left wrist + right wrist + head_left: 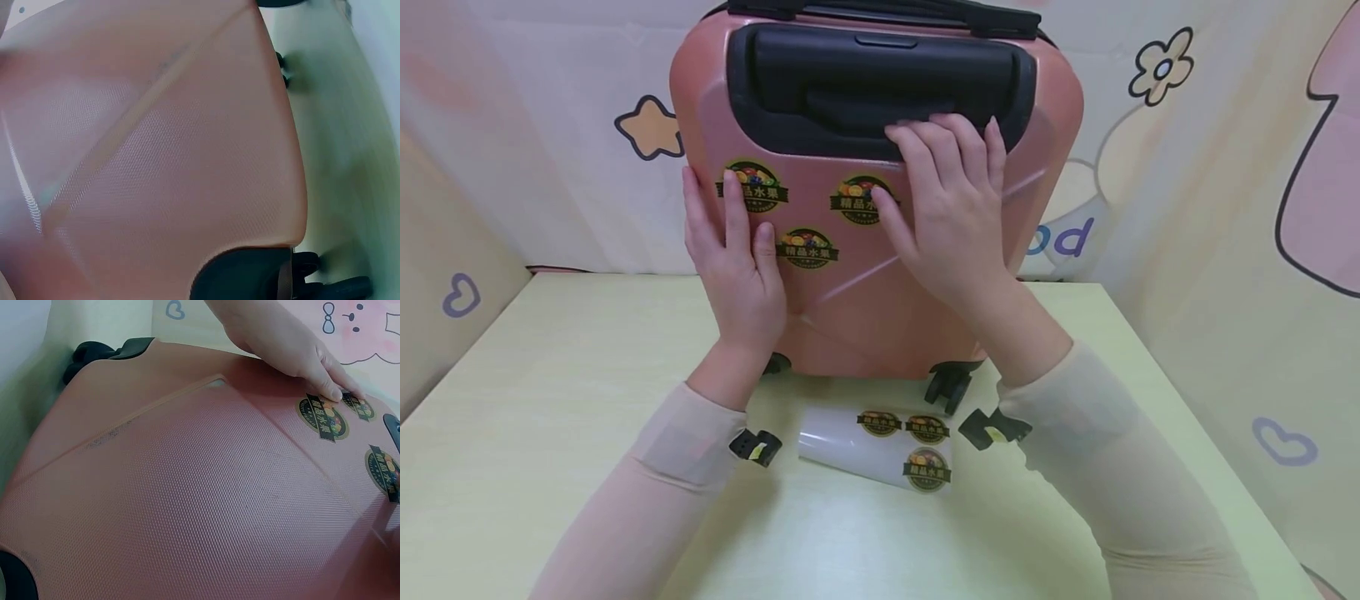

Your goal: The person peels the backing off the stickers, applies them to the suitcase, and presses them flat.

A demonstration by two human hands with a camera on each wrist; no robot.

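A pink suitcase (880,333) with a black handle recess (880,83) stands on wheels (950,387) on the tabletop (550,417); three fruit stickers (808,250) dot its front; the left hand (737,283) lies with extended fingers along the suitcase's left edge; the right hand (958,221), fingers loosely bent, touches the recess and the suitcase's upper right sticker; a sticker sheet (850,450) lies before the suitcase; the shell looks stiff, smooth and probably light, best steadied by both sides since wheels may roll.

Two hands (741,279) (953,208), one suitcase (865,312), three suitcase stickers (807,249) (765,190) (853,202), one backing sheet (850,450), three sheet stickers (927,470) (880,423) (927,429).
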